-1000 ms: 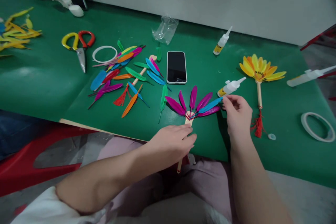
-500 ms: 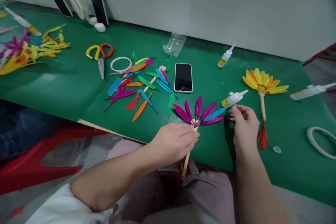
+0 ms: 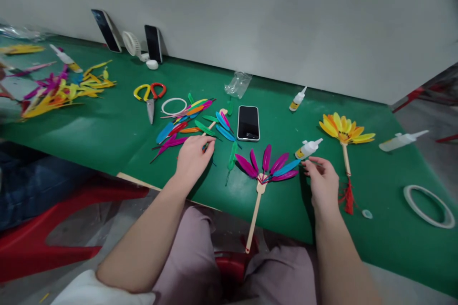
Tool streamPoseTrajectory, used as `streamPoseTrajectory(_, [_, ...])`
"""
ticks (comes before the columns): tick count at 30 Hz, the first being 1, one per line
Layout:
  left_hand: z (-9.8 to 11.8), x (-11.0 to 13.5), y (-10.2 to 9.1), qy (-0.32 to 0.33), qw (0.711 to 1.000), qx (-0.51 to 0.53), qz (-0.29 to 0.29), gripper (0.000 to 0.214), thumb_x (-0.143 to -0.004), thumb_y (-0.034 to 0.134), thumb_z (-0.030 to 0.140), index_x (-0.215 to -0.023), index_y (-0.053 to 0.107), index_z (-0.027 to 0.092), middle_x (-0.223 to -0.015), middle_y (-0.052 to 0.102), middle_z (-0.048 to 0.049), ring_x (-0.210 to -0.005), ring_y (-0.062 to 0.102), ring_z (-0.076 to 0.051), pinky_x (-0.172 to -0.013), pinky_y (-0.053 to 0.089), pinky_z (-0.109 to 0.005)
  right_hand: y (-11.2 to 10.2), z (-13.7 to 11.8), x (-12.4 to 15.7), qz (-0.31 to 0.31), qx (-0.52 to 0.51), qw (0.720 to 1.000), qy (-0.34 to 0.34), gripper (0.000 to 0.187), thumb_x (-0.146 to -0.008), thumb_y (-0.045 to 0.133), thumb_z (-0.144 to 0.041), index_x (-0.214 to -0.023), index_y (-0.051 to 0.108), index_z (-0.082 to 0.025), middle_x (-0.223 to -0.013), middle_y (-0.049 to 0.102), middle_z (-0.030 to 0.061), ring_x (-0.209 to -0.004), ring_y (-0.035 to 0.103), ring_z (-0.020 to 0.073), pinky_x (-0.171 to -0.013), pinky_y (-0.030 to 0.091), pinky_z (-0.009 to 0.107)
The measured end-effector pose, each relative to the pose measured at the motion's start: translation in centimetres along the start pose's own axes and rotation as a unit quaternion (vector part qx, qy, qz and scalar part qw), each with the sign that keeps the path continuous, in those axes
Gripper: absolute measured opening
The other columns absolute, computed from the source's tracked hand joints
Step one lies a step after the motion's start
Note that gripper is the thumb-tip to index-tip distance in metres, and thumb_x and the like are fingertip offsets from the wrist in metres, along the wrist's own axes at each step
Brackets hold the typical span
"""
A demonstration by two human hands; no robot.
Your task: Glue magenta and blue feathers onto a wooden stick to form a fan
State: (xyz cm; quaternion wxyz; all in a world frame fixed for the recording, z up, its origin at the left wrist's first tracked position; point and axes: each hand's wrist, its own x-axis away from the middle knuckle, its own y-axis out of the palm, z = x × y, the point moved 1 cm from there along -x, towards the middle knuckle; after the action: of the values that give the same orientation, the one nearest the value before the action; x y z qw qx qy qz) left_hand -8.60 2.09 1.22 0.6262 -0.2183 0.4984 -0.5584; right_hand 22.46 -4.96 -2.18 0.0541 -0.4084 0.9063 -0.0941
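A feather fan [image 3: 266, 167] of magenta feathers with one blue one lies on the green table [image 3: 107, 128], its wooden stick hanging over the front edge. My left hand [image 3: 193, 158] rests on the loose coloured feathers [image 3: 189, 121] left of the fan, fingers curled over an orange one. My right hand [image 3: 322, 182] lies just right of the fan's blue feather tip, fingers loosely curled, close to a small glue bottle [image 3: 308, 148]. What its fingertips pinch, if anything, is too small to make out.
A phone [image 3: 248, 122] lies behind the fan. Scissors [image 3: 150, 96], a tape ring [image 3: 173, 106], a second glue bottle [image 3: 297, 99] and a yellow feather fan [image 3: 344, 134] are on the table. Another tape ring [image 3: 427, 206] sits far right. More feathers [image 3: 57, 90] lie far left.
My left hand let go of the fan's stick and moved left onto the loose feathers. The right hand stayed by the blue feather. The view tilted up.
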Motion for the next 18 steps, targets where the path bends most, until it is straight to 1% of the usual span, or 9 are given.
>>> streamPoseTrajectory(3, [-1.1,-0.2,-0.1,-0.025,1.0,-0.017,-0.003,0.024,-0.08,0.046,0.03,-0.09,0.065,0.019,-0.089,0.066,-0.0035,-0.085,0.055,-0.02,-0.077,0.042,-0.032,0.0,0.3,-0.1,-0.005,0.065,0.998,-0.013,0.032,-0.064,0.063,-0.038,-0.088,0.058,-0.018,-0.073,0.063,0.0018,-0.067,0.058,0.0146,-0.064,0.045,0.029])
streamPoseTrajectory(6, [-1.7,-0.2,-0.2,-0.039,0.999,-0.035,-0.008,0.024,-0.079,0.047,0.033,-0.086,0.065,0.019,-0.084,0.065,-0.0045,-0.08,0.055,-0.02,-0.073,0.041,-0.032,0.1,0.5,-0.1,-0.012,0.115,0.993,-0.028,0.033,-0.064,0.062,-0.041,-0.088,0.059,-0.019,-0.074,0.064,0.0022,-0.067,0.058,0.0154,-0.065,0.044,0.03])
streamPoseTrajectory(9, [-2.0,-0.1,-0.3,-0.037,0.999,-0.037,-0.01,0.024,-0.079,0.047,0.034,-0.084,0.066,0.019,-0.08,0.063,-0.0048,-0.077,0.054,-0.02,-0.071,0.041,-0.031,0.1,0.7,-0.2,-0.022,0.13,0.991,-0.038,0.032,-0.065,0.061,-0.042,-0.087,0.059,-0.019,-0.075,0.064,0.0023,-0.068,0.058,0.0155,-0.066,0.043,0.029])
streamPoseTrajectory(14, [-2.7,-0.1,-0.4,-0.055,0.998,-0.038,-0.007,0.023,-0.08,0.047,0.031,-0.087,0.065,0.019,-0.081,0.062,-0.0049,-0.081,0.053,-0.02,-0.075,0.04,-0.031,0.1,0.6,-0.2,-0.022,0.147,0.988,-0.034,0.033,-0.065,0.06,-0.043,-0.087,0.06,-0.019,-0.072,0.061,0.0011,-0.065,0.055,0.0141,-0.063,0.041,0.027])
streamPoseTrajectory(16, [-3.0,0.0,-0.5,-0.059,0.997,-0.044,-0.021,0.024,-0.079,0.048,0.033,-0.089,0.065,0.02,-0.081,0.06,-0.0049,-0.08,0.052,-0.019,-0.075,0.04,-0.031,0.1,0.4,-0.2,-0.026,0.15,0.988,-0.029,0.034,-0.065,0.06,-0.044,-0.088,0.06,-0.018,-0.071,0.06,0.0013,-0.063,0.054,0.0138,-0.06,0.04,0.027])
streamPoseTrajectory(18, [-2.9,0.1,-0.5,-0.053,0.996,-0.056,-0.048,0.028,-0.077,0.052,0.039,-0.094,0.065,0.021,-0.082,0.058,-0.0053,-0.08,0.052,-0.019,-0.074,0.04,-0.03,0.0,0.2,-0.1,-0.025,0.155,0.987,-0.026,0.035,-0.066,0.059,-0.044,-0.088,0.061,-0.017,-0.071,0.06,0.0015,-0.062,0.052,0.0137,-0.058,0.04,0.026])
